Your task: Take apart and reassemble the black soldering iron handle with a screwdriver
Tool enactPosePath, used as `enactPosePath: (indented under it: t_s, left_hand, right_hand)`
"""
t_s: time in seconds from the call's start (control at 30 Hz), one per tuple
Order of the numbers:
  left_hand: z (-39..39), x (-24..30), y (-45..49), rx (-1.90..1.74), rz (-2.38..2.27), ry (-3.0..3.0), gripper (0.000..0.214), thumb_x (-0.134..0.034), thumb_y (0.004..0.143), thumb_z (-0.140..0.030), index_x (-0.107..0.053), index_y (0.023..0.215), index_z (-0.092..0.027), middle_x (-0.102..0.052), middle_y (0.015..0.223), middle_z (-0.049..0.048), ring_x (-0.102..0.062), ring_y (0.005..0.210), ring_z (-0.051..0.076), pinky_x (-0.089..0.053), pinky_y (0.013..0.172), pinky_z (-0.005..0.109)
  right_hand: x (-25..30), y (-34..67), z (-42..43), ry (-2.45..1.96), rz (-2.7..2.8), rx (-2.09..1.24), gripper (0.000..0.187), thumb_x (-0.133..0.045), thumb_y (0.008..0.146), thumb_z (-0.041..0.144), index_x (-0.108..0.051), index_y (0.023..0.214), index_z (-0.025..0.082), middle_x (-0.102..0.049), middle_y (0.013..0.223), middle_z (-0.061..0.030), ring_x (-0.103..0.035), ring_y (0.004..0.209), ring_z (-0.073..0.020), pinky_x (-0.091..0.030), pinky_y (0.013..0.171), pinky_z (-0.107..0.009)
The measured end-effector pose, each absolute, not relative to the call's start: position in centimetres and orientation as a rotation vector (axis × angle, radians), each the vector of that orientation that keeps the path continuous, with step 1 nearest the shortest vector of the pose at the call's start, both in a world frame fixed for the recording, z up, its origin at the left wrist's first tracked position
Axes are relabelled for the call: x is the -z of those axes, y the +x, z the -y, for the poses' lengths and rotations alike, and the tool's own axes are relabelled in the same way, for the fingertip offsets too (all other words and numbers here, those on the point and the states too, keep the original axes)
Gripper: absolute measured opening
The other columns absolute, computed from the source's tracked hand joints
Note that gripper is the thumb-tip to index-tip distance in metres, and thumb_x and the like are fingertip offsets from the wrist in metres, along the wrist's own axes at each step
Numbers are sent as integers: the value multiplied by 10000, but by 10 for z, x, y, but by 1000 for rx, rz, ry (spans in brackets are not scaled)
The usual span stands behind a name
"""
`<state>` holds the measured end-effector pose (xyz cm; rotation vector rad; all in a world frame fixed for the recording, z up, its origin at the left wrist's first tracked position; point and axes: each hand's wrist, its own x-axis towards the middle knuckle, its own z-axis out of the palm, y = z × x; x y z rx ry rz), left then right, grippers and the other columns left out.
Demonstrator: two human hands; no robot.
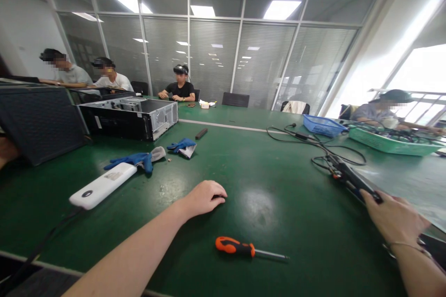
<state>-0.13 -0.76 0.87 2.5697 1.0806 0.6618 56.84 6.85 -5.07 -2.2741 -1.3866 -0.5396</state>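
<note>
The right hand (393, 218) is pinching a black cabled device (353, 177) at the right of the green bench (272, 167); the left hand (206, 196) is resting half-curled, its grip unclear, beyond a screwdriver (246, 249).

Toward the bench's (251, 160) left edge, an open computer case (118, 121) lies beyond blue-and-grey gloves (147, 161) and a white oblong device (102, 188). Toward the right edge, a green basket (400, 144) stands beside a blue basket (322, 126).

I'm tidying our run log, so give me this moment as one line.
left hand: curled on green table | right hand: gripping black device | orange-and-black screwdriver: lying on table between forearms
</note>
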Motion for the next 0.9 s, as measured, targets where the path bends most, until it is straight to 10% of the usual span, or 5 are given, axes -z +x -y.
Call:
enactPosePath:
  t_s: [0.9]
  left_hand:
    - [13,-17,-3,-802,-1195,2563,468,-754,783,-298,-636,1224,-195,-633,1250,108,-566,1161,256,-438,1020,393]
  right_hand:
    - [33,332,-17,-1315,2359,-122,422,-464,929,493,-637,1233,257,-622,1108,-96,-583,1019,-244,-494,913,-388]
